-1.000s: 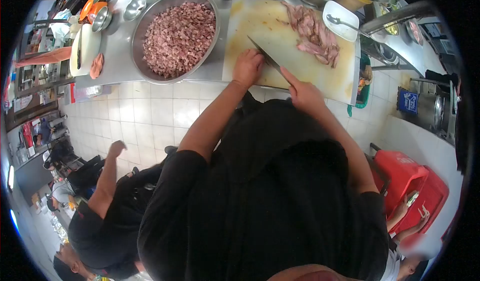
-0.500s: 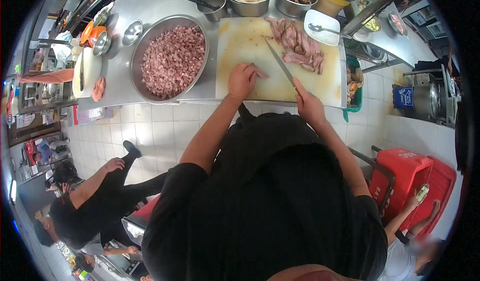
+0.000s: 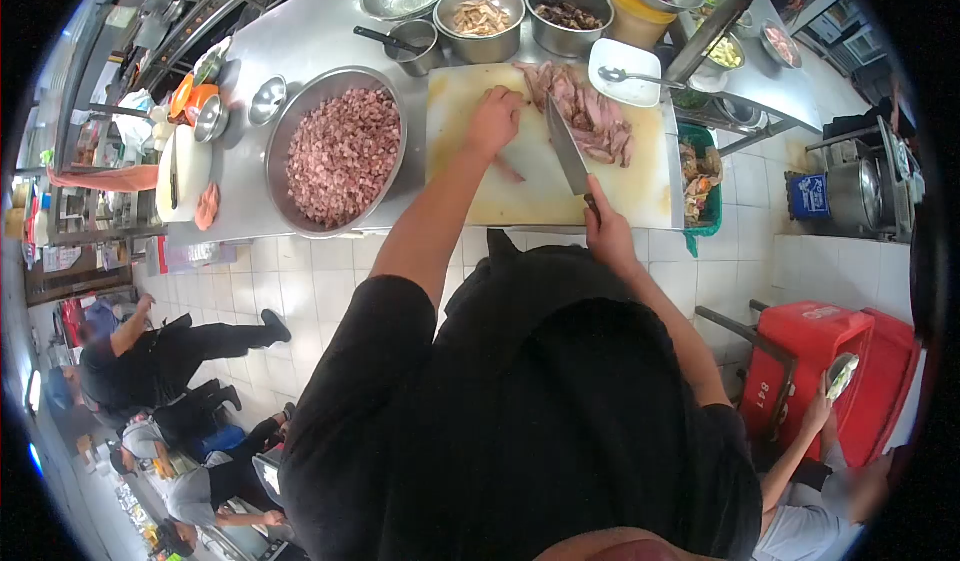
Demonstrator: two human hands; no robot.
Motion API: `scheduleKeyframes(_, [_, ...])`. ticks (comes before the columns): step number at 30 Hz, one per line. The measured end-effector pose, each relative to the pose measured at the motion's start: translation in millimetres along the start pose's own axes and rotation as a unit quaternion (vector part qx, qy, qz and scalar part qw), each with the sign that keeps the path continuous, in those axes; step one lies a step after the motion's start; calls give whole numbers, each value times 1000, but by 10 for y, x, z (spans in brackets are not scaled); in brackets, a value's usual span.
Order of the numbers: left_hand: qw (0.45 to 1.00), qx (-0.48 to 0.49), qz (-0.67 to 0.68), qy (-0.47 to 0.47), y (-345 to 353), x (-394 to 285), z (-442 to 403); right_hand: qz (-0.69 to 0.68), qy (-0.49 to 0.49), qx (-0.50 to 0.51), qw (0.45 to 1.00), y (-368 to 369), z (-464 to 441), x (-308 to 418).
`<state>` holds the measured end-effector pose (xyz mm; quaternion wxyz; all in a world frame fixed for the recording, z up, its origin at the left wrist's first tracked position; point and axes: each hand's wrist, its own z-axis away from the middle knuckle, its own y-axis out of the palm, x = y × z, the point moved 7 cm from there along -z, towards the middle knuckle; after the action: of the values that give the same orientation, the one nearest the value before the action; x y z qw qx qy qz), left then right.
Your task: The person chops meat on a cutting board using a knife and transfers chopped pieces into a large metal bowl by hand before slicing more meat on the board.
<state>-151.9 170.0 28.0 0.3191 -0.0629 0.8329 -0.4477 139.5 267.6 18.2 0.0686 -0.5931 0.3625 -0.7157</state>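
My right hand [image 3: 608, 235] grips the dark handle of a knife [image 3: 567, 151], its broad blade angled up and left over the cutting board [image 3: 460, 186]. The blade's tip is close to a pile of sliced meat strips [image 3: 590, 116] on the board's far right. My left hand [image 3: 497, 119] is over the board's upper middle, just left of that pile. Its fingers are curled together, and what they hold, if anything, is hidden. A single meat strip [image 3: 509, 170] lies on the board by my left wrist. Left of the board stands a large steel bowl [image 3: 275, 196] of diced meat [image 3: 342, 146].
Behind the board are steel pots [image 3: 483, 49], a saucepan [image 3: 414, 59] and a white dish [image 3: 645, 65] with a spoon. A green bin [image 3: 712, 216] of scraps is at the right. Other people stand behind, one beside a red bin [image 3: 800, 331] holding a small dish.
My left hand has moved away from me, up the board, leaving the meat strip behind. The knife has turned to show its broad side. The person behind on the left has moved.
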Motion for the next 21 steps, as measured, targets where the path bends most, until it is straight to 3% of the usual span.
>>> scheduleKeyframes(7, [996,63,-52,30,274,176,69,-23,12,-18,1000,-58,-28,5])
scheduleKeyframes(10, [984,162,-24,76,186,53,435,-34,5,-24,999,-57,-24,-11])
scheduleKeyframes(13, [978,185,53,78,-135,-156,700,-48,15,-22,999,-53,-40,-24])
scheduleKeyframes(21, [994,49,63,81,-352,-83,134,-52,50,-1,997,-52,-48,-51])
